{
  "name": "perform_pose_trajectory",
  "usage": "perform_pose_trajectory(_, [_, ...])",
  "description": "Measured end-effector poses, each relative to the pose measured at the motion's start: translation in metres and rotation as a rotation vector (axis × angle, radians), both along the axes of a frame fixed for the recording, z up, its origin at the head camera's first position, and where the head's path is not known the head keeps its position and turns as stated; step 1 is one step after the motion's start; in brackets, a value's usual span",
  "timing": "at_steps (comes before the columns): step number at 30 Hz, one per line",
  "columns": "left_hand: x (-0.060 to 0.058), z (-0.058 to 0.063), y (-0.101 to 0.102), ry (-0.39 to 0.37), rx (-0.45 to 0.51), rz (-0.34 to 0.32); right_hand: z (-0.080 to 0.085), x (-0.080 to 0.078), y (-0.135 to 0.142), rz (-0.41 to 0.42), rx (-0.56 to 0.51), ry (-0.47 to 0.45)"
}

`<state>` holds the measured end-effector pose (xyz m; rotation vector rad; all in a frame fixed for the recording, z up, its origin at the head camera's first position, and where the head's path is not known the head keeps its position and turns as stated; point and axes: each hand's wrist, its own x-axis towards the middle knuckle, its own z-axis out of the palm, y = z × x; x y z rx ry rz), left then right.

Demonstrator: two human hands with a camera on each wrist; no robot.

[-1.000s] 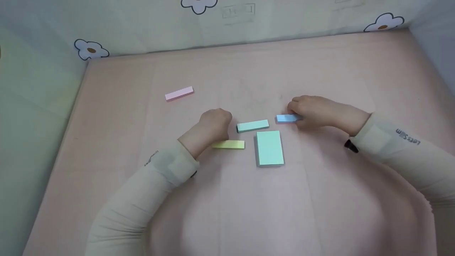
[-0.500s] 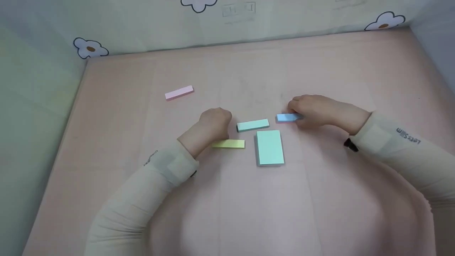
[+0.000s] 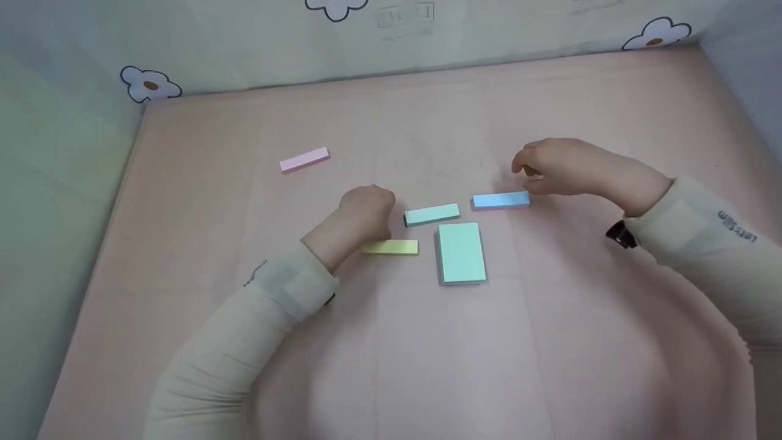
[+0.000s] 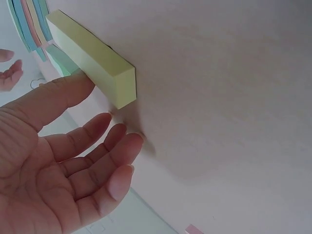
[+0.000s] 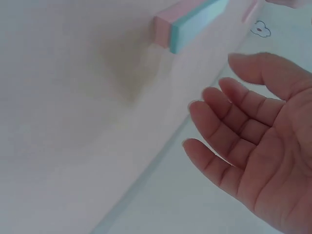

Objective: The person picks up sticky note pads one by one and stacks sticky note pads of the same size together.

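In the head view, my left hand (image 3: 365,212) is at the left end of a narrow yellow sticky note pad (image 3: 392,247). The left wrist view has its thumb (image 4: 58,100) against the side of that yellow pad (image 4: 92,56), while the other fingers bend loosely apart from it. My right hand (image 3: 565,165) hovers just beyond the right end of a narrow pad, blue on top (image 3: 501,200) and pink beneath. Nothing is between its relaxed fingers (image 5: 214,124). A narrow mint pad (image 3: 432,214) and a larger mint pad (image 3: 462,253) lie between the hands.
A narrow pink pad (image 3: 304,160) lies farther back on the left. All the pads lie on a pale pink tabletop (image 3: 440,354). Light cloth walls with flower prints (image 3: 150,84) stand along the back and sides.
My right hand has let go of the blue-topped pad and moved up and to the right, uncovering its right end. My left hand stays at the yellow pad.
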<state>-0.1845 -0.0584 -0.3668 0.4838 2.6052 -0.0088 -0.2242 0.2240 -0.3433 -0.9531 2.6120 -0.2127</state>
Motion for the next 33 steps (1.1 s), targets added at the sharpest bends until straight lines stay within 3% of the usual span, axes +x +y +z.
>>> perform_pose_trajectory(7, [0.0,-0.001,0.0,0.016,-0.006,0.0,-0.012,0.004,0.005,-0.008,-0.014,0.001])
perform_pose_trajectory(13, [0.001,0.0,0.001,0.004,-0.001,0.022,-0.016,0.006,0.003,-0.069,0.085,-0.088])
perform_pose_trajectory(18, [0.001,0.001,0.001,0.001,-0.003,0.025,-0.02,0.008,0.001,-0.102,0.145,-0.099])
perform_pose_trajectory(33, [0.0,0.0,0.0,0.004,-0.009,-0.006,-0.027,0.009,0.001,-0.11,0.096,-0.097])
